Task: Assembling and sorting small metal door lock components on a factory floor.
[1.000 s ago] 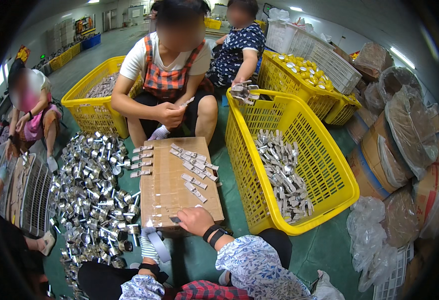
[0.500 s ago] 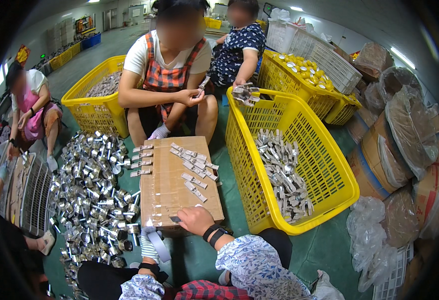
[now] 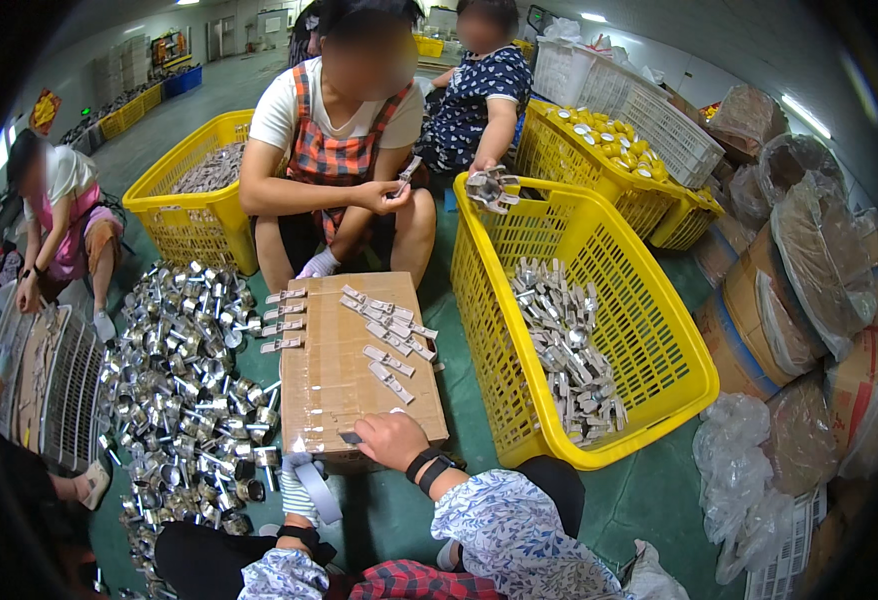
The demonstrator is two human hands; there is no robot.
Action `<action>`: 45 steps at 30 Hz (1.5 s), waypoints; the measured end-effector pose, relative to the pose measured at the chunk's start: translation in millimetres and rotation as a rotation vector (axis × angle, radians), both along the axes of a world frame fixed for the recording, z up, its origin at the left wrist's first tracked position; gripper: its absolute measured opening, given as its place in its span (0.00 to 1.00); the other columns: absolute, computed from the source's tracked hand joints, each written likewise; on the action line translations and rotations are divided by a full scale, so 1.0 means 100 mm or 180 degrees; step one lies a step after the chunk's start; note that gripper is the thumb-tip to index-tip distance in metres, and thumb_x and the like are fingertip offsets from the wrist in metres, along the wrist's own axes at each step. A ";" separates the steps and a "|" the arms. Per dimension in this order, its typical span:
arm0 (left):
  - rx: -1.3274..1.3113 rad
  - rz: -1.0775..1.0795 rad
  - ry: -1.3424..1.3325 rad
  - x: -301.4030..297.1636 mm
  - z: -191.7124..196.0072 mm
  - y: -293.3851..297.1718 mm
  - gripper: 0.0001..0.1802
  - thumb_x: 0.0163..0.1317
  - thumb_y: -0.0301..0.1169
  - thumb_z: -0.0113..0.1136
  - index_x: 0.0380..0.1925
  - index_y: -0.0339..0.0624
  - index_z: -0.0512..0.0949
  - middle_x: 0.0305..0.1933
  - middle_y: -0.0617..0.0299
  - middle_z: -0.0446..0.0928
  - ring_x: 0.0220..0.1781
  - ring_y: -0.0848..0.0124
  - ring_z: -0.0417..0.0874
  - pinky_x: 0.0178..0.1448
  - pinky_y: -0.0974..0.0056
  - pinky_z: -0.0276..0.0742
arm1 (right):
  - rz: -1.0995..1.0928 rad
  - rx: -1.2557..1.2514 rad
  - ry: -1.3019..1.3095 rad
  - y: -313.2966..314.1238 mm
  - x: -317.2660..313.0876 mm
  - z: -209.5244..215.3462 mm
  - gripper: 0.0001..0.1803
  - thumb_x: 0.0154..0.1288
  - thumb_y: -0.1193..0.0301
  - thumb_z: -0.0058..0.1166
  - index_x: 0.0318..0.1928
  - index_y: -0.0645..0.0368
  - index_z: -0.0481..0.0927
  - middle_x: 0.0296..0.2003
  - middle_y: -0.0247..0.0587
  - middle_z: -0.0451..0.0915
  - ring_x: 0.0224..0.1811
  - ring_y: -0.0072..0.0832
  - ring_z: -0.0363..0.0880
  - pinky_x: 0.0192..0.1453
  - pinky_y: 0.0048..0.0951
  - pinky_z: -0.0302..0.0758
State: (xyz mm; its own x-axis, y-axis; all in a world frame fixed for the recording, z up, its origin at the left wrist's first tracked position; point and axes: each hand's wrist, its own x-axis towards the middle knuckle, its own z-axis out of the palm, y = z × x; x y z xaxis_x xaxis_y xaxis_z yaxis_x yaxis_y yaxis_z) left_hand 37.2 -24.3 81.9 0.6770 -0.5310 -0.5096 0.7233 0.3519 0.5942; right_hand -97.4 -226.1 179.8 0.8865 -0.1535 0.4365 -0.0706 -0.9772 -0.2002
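A cardboard box (image 3: 334,400) stands in front of me with several flat metal clips (image 3: 389,320) laid in rows on its top. At its near edge my right hand (image 3: 394,440) is closed, a small dark flat piece (image 3: 351,438) showing at its fingertips. My left hand (image 3: 300,490), in a striped glove, is beside the box's near left corner. A curved grey band (image 3: 325,497) hangs from it, and its fingers look closed on the band, though they are partly hidden.
Left of the box lies a heap of metal cups with stems (image 3: 194,400). To the right, a yellow basket (image 3: 649,330) holds more metal parts. A co-worker (image 3: 334,150) across the box holds a clip; another reaches over the basket with metal parts. Wrapped cartons (image 3: 759,310) line the right.
My hands have not visibly moved. The co-worker at far left has brought their hands together and lower over the crate. The one across the box has shifted slightly.
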 end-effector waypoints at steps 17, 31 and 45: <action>0.0085 -0.0075 -0.0073 -0.06 0.24 -0.03 0.12 0.64 0.45 0.65 0.32 0.51 0.77 0.30 0.66 0.77 0.29 0.71 0.82 0.35 0.66 0.78 | 0.0008 0.0001 0.0020 0.00 -0.02 0.03 0.17 0.54 0.64 0.73 0.37 0.51 0.75 0.32 0.36 0.80 0.36 0.36 0.85 0.39 0.39 0.81; 0.0071 0.0020 -0.0085 -0.05 0.13 -0.01 0.10 0.66 0.43 0.63 0.34 0.51 0.78 0.30 0.68 0.77 0.29 0.71 0.82 0.34 0.66 0.78 | -0.0033 0.0037 -0.0108 0.01 -0.01 -0.03 0.17 0.53 0.63 0.72 0.36 0.51 0.75 0.29 0.35 0.78 0.34 0.36 0.83 0.39 0.39 0.77; 0.0153 -0.0127 -0.0545 -0.05 -0.21 0.01 0.06 0.76 0.40 0.58 0.39 0.56 0.78 0.40 0.72 0.76 0.39 0.78 0.77 0.47 0.71 0.78 | -0.0066 0.0247 -0.0126 -0.07 -0.11 -0.14 0.15 0.56 0.63 0.70 0.38 0.52 0.77 0.33 0.38 0.81 0.36 0.39 0.85 0.41 0.42 0.80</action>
State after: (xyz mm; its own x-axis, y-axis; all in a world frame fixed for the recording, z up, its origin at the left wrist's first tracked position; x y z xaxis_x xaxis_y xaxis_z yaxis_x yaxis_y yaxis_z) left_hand 31.9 -23.3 60.8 0.7351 -0.5369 -0.4141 0.6228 0.2933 0.7253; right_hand -108.1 -233.2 165.6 0.8651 -0.2062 0.4573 -0.0810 -0.9571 -0.2783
